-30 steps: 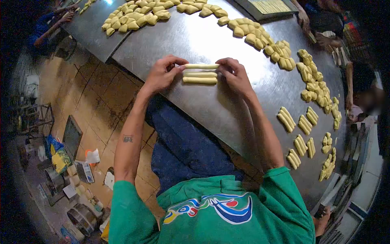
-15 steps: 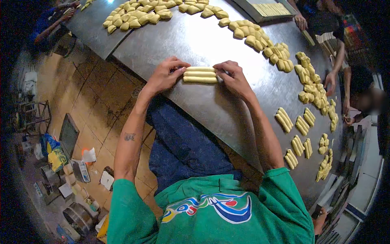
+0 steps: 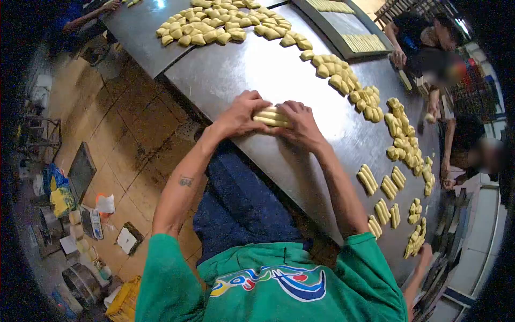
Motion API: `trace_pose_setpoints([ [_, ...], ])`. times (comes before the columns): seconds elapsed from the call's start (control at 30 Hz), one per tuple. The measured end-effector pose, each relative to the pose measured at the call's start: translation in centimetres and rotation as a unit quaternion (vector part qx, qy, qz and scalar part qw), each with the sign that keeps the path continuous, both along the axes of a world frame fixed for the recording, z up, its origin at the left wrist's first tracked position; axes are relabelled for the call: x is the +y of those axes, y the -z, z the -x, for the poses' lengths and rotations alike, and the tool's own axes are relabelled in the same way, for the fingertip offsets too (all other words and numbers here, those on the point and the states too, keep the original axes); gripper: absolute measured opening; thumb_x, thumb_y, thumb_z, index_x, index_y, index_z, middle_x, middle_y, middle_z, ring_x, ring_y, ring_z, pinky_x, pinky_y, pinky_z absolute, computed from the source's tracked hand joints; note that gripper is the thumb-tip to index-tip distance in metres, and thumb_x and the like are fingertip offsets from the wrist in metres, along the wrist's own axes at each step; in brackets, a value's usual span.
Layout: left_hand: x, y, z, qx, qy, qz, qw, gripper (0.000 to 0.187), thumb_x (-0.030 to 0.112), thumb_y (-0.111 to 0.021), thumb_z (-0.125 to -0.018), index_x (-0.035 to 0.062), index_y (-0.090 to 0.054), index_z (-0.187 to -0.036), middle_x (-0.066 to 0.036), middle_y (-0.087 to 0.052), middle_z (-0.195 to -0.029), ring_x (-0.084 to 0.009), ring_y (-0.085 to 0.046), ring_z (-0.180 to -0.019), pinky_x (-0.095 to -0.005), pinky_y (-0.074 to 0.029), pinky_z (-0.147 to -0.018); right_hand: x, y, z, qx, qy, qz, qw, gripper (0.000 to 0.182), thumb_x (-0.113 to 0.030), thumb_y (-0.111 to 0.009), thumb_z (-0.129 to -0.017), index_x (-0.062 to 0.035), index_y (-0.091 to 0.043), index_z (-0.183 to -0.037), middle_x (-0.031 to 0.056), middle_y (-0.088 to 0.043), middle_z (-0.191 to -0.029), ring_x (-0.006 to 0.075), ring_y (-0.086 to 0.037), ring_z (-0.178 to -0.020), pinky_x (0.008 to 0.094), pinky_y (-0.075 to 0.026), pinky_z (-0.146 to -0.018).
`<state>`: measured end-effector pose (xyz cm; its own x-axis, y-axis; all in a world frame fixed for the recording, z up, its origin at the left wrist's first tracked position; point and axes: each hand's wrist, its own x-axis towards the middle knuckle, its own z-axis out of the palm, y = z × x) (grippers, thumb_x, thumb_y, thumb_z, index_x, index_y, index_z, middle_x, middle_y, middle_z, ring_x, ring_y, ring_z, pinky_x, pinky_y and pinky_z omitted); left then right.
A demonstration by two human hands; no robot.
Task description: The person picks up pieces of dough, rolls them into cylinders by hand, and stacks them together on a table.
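Note:
Three pale yellow dough rolls (image 3: 272, 118) lie side by side on the metal table (image 3: 214, 75), close to its near edge. My left hand (image 3: 244, 114) wraps round their left ends, thumb on the near side and fingers on the far side. Round the right ends curls my right hand (image 3: 301, 122), its fingers over the top. Both hands are closed on the rolls, which are partly covered by the fingers. To the right of my right forearm, several finished-looking groups of dough rolls (image 3: 367, 180) rest on the table.
An arc of dough pieces (image 3: 335, 70) runs along the far side, with more dough pieces (image 3: 201, 27) at far left. A tray (image 3: 370, 44) of rolls stands at the back right. Co-workers' hands (image 3: 398, 58) are along the far edge. A yellow crate (image 3: 124, 300) sits on the floor.
Both hands have moved inward from the ends of the rolls and now grip round them, covering more. The view has shifted slightly, so the rolls appear lower and further right.

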<state>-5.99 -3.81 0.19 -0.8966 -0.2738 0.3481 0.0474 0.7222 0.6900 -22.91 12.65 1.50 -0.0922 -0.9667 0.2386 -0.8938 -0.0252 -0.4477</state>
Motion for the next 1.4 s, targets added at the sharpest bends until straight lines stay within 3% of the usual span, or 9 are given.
trace_pose_setpoints([
  [0.3, 0.4, -0.7, -0.5, 0.018, 0.010, 0.038, 0.999, 0.046, 0.033, -0.085, -0.068, 0.0078, -0.071, -0.103, -0.011, -0.060, -0.084, -0.0231, -0.058, -0.077, -0.0346, -0.047, -0.068, 1.3, 0.8, 0.0, -0.010, 0.025, 0.014, 1.000, 0.039, -0.028, -0.070, -0.077, -0.0102, -0.058, -0.109, 0.0115, -0.056, -0.109, 0.0279, -0.051, -0.109, 0.0425, -0.038, -0.089],
  [0.4, 0.3, -2.4, -0.7, -0.142, 0.027, -0.018, 0.989, 0.040, 0.033, -0.084, -0.067, 0.0045, -0.073, -0.092, -0.014, -0.063, -0.078, -0.0285, -0.059, -0.070, -0.0380, -0.048, -0.065, 2.7, -0.3, 0.6, 0.050, -0.031, -0.071, 0.996, 0.024, -0.026, -0.063, -0.082, -0.0091, -0.055, -0.097, 0.0116, -0.052, -0.098, 0.0282, -0.050, -0.099, 0.0422, -0.038, -0.082],
  [0.53, 4.5, -4.0, -1.7, -0.242, 0.057, -0.243, 0.938, 0.041, 0.017, -0.083, -0.074, -0.0001, -0.063, -0.107, -0.006, -0.068, -0.095, -0.0144, -0.064, -0.087, -0.0293, -0.053, -0.078, 7.6, -2.9, -0.8, -0.166, 0.003, -0.104, 0.981, 0.032, -0.030, -0.070, -0.086, -0.0051, -0.058, -0.102, 0.0100, -0.056, -0.095, 0.0231, -0.057, -0.084, 0.0341, -0.047, -0.070],
  [0.6, 7.9, -4.0, -1.4, -0.139, 0.074, -0.376, 0.913, 0.036, 0.015, -0.080, -0.078, -0.0043, -0.064, -0.104, -0.007, -0.068, -0.088, -0.0143, -0.064, -0.085, -0.0291, -0.053, -0.076, 10.1, -2.6, -0.7, -0.530, 0.016, -0.087, 0.844, 0.030, -0.025, -0.068, -0.089, -0.0045, -0.059, -0.109, 0.0068, -0.062, -0.099, 0.0146, -0.059, -0.087, 0.0287, -0.048, -0.074],
  [0.8, 12.7, -4.9, 1.2, -0.183, 0.039, -0.478, 0.858, 0.033, 0.014, -0.068, -0.090, -0.0057, -0.063, -0.116, -0.010, -0.069, -0.095, -0.0128, -0.065, -0.081, -0.0243, -0.053, -0.075, 16.5, -5.0, 0.6, -0.505, 0.292, -0.038, 0.811, 0.023, -0.016, -0.069, -0.088, 0.0029, -0.067, -0.103, 0.0064, -0.067, -0.089, 0.0125, -0.062, -0.081, 0.0264, -0.052, -0.072],
  [1.0, 13.0, -2.2, 1.2, -0.157, 0.043, -0.610, 0.775, 0.032, 0.016, -0.061, -0.095, -0.0051, -0.060, -0.119, -0.016, -0.066, -0.110, -0.0188, -0.067, -0.092, -0.0304, -0.058, -0.080, 24.5, -12.5, 5.6, -0.579, 0.333, 0.150, 0.729, 0.022, -0.010, -0.066, -0.089, 0.0050, -0.063, -0.105, 0.0116, -0.066, -0.092, 0.0177, -0.066, -0.084, 0.0289, -0.056, -0.076],
  [1.23, 9.9, -2.9, -1.3, -0.157, 0.046, -0.531, 0.832, 0.027, 0.017, -0.063, -0.093, -0.0021, -0.065, -0.112, -0.012, -0.069, -0.102, -0.0160, -0.067, -0.086, -0.0280, -0.056, -0.078, 29.2, -3.5, 13.9, -0.644, 0.320, 0.241, 0.651, 0.019, -0.011, -0.064, -0.090, 0.0055, -0.062, -0.099, 0.0109, -0.066, -0.092, 0.0169, -0.065, -0.079, 0.0299, -0.054, -0.073],
  [1.3, 7.7, -2.8, -2.2, -0.160, 0.021, -0.482, 0.861, 0.025, 0.017, -0.064, -0.093, -0.0017, -0.066, -0.109, -0.011, -0.070, -0.099, -0.0152, -0.066, -0.084, -0.0279, -0.055, -0.076, 30.3, -0.2, 15.2, -0.292, 0.578, 0.027, 0.762, 0.006, -0.007, -0.064, -0.089, -0.0010, -0.062, -0.090, 0.0059, -0.065, -0.083, 0.0112, -0.062, -0.072, 0.0265, -0.052, -0.065],
  [1.4, 5.6, -2.1, 0.0, -0.165, -0.033, -0.352, 0.921, 0.024, 0.018, -0.066, -0.091, -0.0016, -0.068, -0.104, -0.011, -0.071, -0.094, -0.0144, -0.065, -0.079, -0.0281, -0.054, -0.074, 24.9, -1.0, 10.2, -0.324, 0.508, 0.211, 0.769, 0.008, -0.009, -0.063, -0.089, -0.0011, -0.061, -0.088, 0.0043, -0.065, -0.080, 0.0092, -0.059, -0.067, 0.0254, -0.048, -0.060],
])
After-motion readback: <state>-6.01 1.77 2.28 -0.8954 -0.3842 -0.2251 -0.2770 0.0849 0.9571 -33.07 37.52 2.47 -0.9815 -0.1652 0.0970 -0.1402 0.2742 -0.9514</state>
